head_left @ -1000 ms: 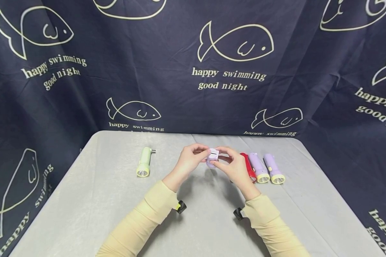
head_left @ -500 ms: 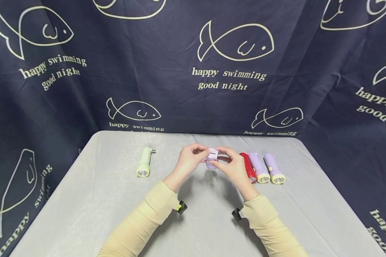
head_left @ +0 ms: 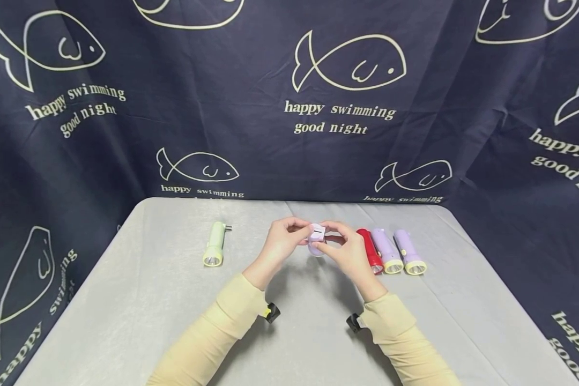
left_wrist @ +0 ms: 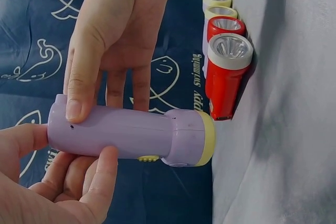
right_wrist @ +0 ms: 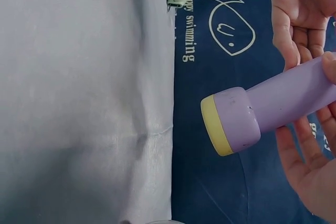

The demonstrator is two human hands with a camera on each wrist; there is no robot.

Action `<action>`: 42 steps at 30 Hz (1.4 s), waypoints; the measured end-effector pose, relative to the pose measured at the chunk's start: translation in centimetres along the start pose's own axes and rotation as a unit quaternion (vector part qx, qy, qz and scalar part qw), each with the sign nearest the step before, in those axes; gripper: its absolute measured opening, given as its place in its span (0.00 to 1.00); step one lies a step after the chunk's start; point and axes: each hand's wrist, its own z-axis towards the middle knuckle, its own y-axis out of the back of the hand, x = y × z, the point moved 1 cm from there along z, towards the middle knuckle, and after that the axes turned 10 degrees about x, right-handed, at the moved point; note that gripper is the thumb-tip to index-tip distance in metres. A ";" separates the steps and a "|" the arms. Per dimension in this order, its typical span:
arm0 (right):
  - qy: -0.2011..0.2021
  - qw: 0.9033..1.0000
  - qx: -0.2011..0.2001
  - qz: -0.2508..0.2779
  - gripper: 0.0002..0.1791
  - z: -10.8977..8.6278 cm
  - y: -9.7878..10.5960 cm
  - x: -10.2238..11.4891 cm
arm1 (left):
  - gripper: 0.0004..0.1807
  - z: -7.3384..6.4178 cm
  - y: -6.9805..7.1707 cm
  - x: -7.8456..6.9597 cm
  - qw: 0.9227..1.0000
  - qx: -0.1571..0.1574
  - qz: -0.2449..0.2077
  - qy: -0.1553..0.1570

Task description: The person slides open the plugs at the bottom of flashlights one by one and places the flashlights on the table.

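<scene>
Both hands hold a purple flashlight (left_wrist: 131, 132) with a yellow lamp rim above the middle of the table, its lamp end pointing down. My left hand (head_left: 282, 241) grips it near the tail, thumb and fingers on its sides. From the other side, my right hand (head_left: 349, 254) pinches the same tail end, with its thumb (left_wrist: 79, 90) on the body in the left wrist view. A yellow switch (left_wrist: 148, 158) shows on the barrel. The white tail face (head_left: 318, 231), with a dark slot, is turned up towards the head camera.
To the left lies a green flashlight (head_left: 215, 244) with its plug prongs out. On the right lie two purple flashlights (head_left: 387, 251) and a red flashlight (head_left: 369, 251); another red flashlight with a white rim (left_wrist: 228, 72) shows in the left wrist view. A dark fish-print curtain (head_left: 270, 107) backs the grey table (head_left: 309, 332).
Both hands keep their hold on the purple flashlight almost without moving. The head view has shifted slightly, and the flashlights on the table lie as before.
</scene>
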 end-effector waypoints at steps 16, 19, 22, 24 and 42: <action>0.017 1.000 -0.003 -0.013 0.23 -0.2 -0.2 0.1 | 0.10 -0.2 0.0 0.6 1.000 -0.003 -0.008 -0.011; 0.016 1.000 -0.005 -0.017 0.22 -0.2 -0.3 0.2 | 0.10 -0.3 0.0 0.5 1.000 -0.003 -0.010 -0.013; 0.017 1.000 -0.005 -0.019 0.22 -0.1 -0.3 0.3 | 0.11 -0.4 0.0 0.4 1.000 -0.004 -0.011 -0.018; 0.020 1.000 -0.003 -0.023 0.22 -0.1 -0.3 0.4 | 0.11 -0.4 0.0 0.4 1.000 -0.006 -0.012 -0.020; 0.026 0.999 0.000 -0.033 0.21 -0.1 -0.6 0.4 | 0.12 -0.4 -0.1 0.8 0.999 -0.025 0.012 -0.028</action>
